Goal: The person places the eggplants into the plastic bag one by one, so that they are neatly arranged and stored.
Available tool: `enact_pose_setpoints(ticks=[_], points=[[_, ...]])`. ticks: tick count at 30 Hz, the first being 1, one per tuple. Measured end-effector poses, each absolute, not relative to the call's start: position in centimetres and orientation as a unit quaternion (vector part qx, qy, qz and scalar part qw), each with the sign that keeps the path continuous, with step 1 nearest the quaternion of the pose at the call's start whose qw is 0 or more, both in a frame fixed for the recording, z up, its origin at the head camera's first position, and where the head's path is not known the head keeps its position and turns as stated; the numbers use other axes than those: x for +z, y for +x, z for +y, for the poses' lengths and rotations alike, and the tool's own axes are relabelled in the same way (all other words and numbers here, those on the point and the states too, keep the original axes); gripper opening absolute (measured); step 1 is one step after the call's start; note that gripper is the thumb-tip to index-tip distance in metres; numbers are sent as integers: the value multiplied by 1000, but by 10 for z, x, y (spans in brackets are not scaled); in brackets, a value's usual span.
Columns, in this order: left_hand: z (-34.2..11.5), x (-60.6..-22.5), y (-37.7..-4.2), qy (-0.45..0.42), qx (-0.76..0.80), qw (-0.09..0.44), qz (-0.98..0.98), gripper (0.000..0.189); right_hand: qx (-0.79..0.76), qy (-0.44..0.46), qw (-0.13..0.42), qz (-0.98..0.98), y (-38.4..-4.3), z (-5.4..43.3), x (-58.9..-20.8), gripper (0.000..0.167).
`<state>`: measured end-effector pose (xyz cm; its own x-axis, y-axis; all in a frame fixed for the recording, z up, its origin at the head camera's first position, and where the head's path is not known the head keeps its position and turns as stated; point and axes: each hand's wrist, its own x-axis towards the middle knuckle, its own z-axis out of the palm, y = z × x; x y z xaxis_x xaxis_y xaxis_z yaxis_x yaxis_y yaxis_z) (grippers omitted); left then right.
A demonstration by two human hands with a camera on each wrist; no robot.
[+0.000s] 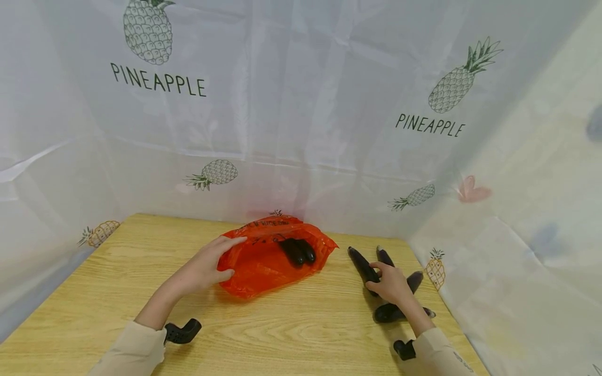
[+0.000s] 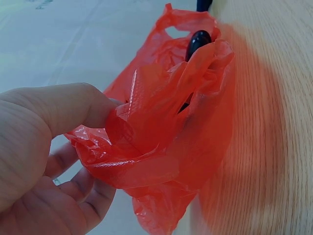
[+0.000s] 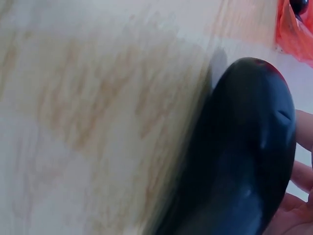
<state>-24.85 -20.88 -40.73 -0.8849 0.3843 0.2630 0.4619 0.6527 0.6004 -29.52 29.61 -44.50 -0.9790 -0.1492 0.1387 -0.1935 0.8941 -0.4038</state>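
Observation:
My left hand (image 1: 199,266) grips the near-left edge of a red plastic bag (image 1: 254,279), the thumb (image 2: 93,105) pressed into the film and other fingers beneath. The bag lies on its side, mouth towards me, with two dark eggplants (image 1: 301,251) inside. At the right, my right hand (image 1: 390,284) touches a long dark eggplant (image 1: 359,261), thumb and index finger apart across it. Whether they grip it is hidden. Closer to the right wrist camera, a thick eggplant (image 3: 244,142) covers part of that hand.
Several more eggplants lie around the right hand: one behind it (image 1: 383,255), one at its right (image 1: 416,281) and one below it (image 1: 388,313). The wooden table (image 1: 282,334) meets a pineapple-print curtain (image 1: 301,130) at the back and right.

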Motion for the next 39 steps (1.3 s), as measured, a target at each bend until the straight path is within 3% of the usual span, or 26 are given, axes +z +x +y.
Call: enact_pose_setpoints(ticks=[10,39], points=[[-208,-405,-248,-239,-351,60,-903,77,231,92,68,-966,-293,295,-443,57],[-207,-409,-249,-236,-352,60,-904,78,238,159,119,-951,-260,235,-373,57]])
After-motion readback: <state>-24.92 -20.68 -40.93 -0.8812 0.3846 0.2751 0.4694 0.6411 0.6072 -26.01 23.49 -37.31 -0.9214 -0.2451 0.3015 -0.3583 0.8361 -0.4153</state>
